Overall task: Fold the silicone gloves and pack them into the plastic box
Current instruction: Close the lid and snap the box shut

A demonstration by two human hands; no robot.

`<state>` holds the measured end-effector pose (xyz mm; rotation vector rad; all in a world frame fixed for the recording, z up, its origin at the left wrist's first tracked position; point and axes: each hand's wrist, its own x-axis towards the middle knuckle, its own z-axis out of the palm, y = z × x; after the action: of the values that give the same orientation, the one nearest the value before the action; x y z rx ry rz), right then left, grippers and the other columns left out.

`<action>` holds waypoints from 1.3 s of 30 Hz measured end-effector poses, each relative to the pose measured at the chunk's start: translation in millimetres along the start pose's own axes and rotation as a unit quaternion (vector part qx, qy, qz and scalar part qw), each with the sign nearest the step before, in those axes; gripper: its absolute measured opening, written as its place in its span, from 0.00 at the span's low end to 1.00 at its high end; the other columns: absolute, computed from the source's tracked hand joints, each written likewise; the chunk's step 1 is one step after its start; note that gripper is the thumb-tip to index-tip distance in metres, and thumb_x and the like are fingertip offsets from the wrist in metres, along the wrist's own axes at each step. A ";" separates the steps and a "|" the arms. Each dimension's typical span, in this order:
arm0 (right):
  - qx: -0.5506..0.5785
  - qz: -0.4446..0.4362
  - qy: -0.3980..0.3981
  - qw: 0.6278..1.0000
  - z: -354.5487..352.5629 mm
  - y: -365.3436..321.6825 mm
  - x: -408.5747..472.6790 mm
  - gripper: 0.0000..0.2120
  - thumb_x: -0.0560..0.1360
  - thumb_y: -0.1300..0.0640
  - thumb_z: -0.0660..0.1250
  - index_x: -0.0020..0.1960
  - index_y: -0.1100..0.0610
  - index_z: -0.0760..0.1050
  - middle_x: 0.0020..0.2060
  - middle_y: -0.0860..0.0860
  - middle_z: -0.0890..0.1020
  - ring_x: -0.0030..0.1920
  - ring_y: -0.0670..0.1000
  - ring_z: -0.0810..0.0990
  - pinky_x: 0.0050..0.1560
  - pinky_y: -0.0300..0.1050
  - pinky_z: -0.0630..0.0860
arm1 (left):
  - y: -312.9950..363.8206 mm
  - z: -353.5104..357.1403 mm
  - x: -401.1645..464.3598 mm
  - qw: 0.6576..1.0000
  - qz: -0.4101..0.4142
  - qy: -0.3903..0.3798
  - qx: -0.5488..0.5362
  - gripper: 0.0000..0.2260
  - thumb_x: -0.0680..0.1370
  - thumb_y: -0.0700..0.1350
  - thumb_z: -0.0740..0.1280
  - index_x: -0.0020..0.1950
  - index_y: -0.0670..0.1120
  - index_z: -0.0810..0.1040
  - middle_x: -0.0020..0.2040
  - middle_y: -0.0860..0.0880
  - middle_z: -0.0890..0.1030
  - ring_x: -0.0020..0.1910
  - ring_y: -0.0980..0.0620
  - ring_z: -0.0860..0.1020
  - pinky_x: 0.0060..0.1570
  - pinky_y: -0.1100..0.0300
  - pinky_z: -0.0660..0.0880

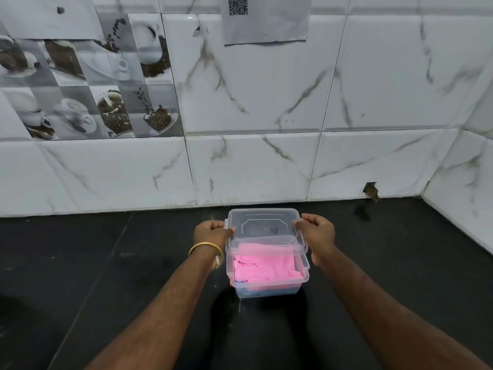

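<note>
A clear plastic box (269, 291) stands on the dark counter in front of me. Folded pink silicone gloves (264, 268) fill its top, and something blue shows beneath them through the front wall. A clear lid (262, 227) hangs tilted over the far half of the box, its near edge over the gloves. My left hand (210, 232) grips the lid's left edge. My right hand (317, 231) grips its right edge. A gold bangle sits on my left wrist.
The black counter (106, 263) runs to a white marble-tiled wall (266, 169) just behind the box. A side wall closes the corner at the far right. A paper sheet with a QR code (264, 20) hangs on the wall above.
</note>
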<state>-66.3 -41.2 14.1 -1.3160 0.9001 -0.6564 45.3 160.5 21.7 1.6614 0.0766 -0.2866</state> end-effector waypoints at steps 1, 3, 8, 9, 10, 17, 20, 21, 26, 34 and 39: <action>-0.018 -0.001 0.003 1.000 -1.5 4.4 -2.0 0.15 0.71 0.68 0.74 0.58 0.64 0.79 0.46 0.55 0.83 0.45 0.53 0.83 0.49 0.50 0.83 | -4.5 -0.7 -3.1 1.000 0.005 -0.002 0.022 0.11 0.67 0.33 0.76 0.48 0.38 0.81 0.39 0.43 0.83 0.33 0.50 0.79 0.29 0.64 0.76; -0.057 -0.007 0.006 0.998 -5.3 13.1 -6.1 0.14 0.72 0.67 0.74 0.57 0.63 0.80 0.48 0.56 0.84 0.48 0.56 0.84 0.52 0.55 0.83 | -14.2 -1.3 -9.4 0.997 0.014 -0.001 0.073 0.12 0.67 0.34 0.77 0.48 0.38 0.82 0.42 0.42 0.84 0.39 0.45 0.82 0.40 0.56 0.81; -0.171 -0.062 0.010 0.983 -13.9 34.5 -15.2 0.11 0.72 0.63 0.72 0.41 0.48 0.76 0.41 0.48 0.83 0.42 0.47 0.82 0.35 0.42 0.80 | -32.3 -1.8 -27.1 0.983 0.054 0.028 0.171 0.08 0.66 0.39 0.76 0.43 0.45 0.82 0.39 0.47 0.84 0.40 0.48 0.82 0.44 0.56 0.80; -0.200 -0.073 0.008 0.977 -15.6 38.2 -16.2 0.10 0.72 0.62 0.72 0.41 0.48 0.76 0.42 0.48 0.83 0.42 0.48 0.82 0.39 0.45 0.82 | -34.1 -1.6 -29.9 0.980 0.059 0.029 0.186 0.07 0.66 0.40 0.76 0.41 0.46 0.81 0.39 0.47 0.84 0.40 0.47 0.82 0.45 0.56 0.80; -0.229 -0.084 0.004 0.970 -17.3 41.1 -17.0 0.08 0.72 0.62 0.72 0.43 0.49 0.77 0.43 0.49 0.83 0.43 0.48 0.82 0.43 0.48 0.83 | -35.5 -1.4 -31.7 0.977 0.063 0.029 0.201 0.06 0.66 0.40 0.75 0.40 0.46 0.82 0.39 0.47 0.84 0.41 0.47 0.82 0.45 0.55 0.80; -0.328 -0.153 -0.024 0.932 -22.8 48.8 -14.3 0.11 0.74 0.60 0.69 0.56 0.59 0.82 0.52 0.56 0.82 0.51 0.55 0.81 0.56 0.49 0.77 | -41.4 1.8 -36.2 0.968 0.068 0.040 0.238 0.07 0.67 0.39 0.75 0.43 0.40 0.84 0.41 0.42 0.84 0.41 0.45 0.81 0.47 0.56 0.78; -0.335 -0.154 -0.041 0.929 -23.2 48.3 -13.9 0.11 0.75 0.61 0.67 0.57 0.59 0.81 0.53 0.56 0.81 0.53 0.55 0.80 0.57 0.48 0.76 | -44.0 3.4 -36.9 0.967 0.059 0.049 0.241 0.06 0.66 0.39 0.75 0.42 0.40 0.83 0.40 0.42 0.84 0.41 0.44 0.81 0.46 0.55 0.78; -0.339 -0.156 -0.043 0.927 -23.9 48.3 -13.9 0.11 0.75 0.61 0.67 0.56 0.59 0.81 0.53 0.56 0.81 0.53 0.55 0.80 0.56 0.49 0.77 | -44.6 4.7 -37.0 0.967 0.057 0.051 0.242 0.06 0.66 0.39 0.75 0.42 0.41 0.83 0.40 0.42 0.84 0.41 0.44 0.82 0.46 0.55 0.78; -0.348 -0.164 -0.057 0.921 -28.0 53.2 -10.9 0.10 0.76 0.60 0.66 0.56 0.60 0.81 0.53 0.57 0.81 0.52 0.55 0.81 0.54 0.48 0.78 | -45.2 9.0 -36.4 0.966 0.042 0.058 0.249 0.05 0.67 0.39 0.74 0.42 0.43 0.83 0.39 0.44 0.84 0.42 0.45 0.82 0.47 0.55 0.79; -0.316 -0.159 -0.105 0.929 -35.3 59.3 -7.1 0.12 0.76 0.60 0.67 0.59 0.58 0.78 0.57 0.54 0.78 0.55 0.53 0.80 0.58 0.49 0.78 | -49.9 13.4 -38.0 0.960 0.031 0.075 0.270 0.07 0.68 0.40 0.72 0.45 0.44 0.84 0.41 0.46 0.84 0.41 0.48 0.81 0.45 0.59 0.76; -0.323 -0.178 -0.134 0.920 -38.8 65.7 -3.8 0.23 0.77 0.51 0.67 0.70 0.55 0.70 0.67 0.52 0.71 0.62 0.51 0.76 0.63 0.44 0.73 | -58.4 19.1 -42.2 0.915 0.107 0.033 0.388 0.20 0.76 0.49 0.68 0.64 0.40 0.75 0.65 0.39 0.76 0.63 0.42 0.74 0.66 0.53 0.68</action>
<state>-106.7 -47.8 -50.4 -2.1439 0.6723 -0.4438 -10.9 153.3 -26.7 2.4495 -0.1956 -0.0883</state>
